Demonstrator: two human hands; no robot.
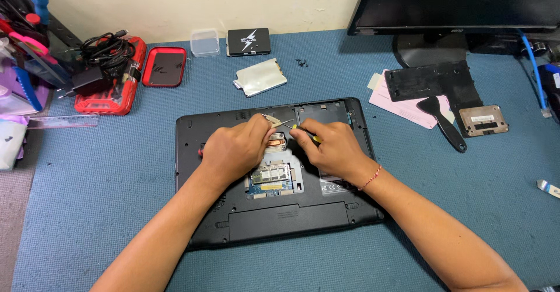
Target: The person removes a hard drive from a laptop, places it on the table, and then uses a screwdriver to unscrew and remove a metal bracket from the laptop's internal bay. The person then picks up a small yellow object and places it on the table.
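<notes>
Black opened laptop base (274, 210) at frame centre, on blue counter (105, 181). Left hand (233, 149) pinches metal tweezers (274, 120); right hand (332, 146) grips yellow-handled screwdriver (303, 130). Both over copper heatsink (277, 141), above green circuit board (271, 175).

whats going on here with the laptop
A person works on a black laptop lying upside down on a blue mat, its bottom cover off. The right hand holds a small yellow-handled screwdriver over the opened bay, near the copper heat pipe. The left hand pinches a thin pale tool beside it. The removed black cover panel lies to the right.
</notes>
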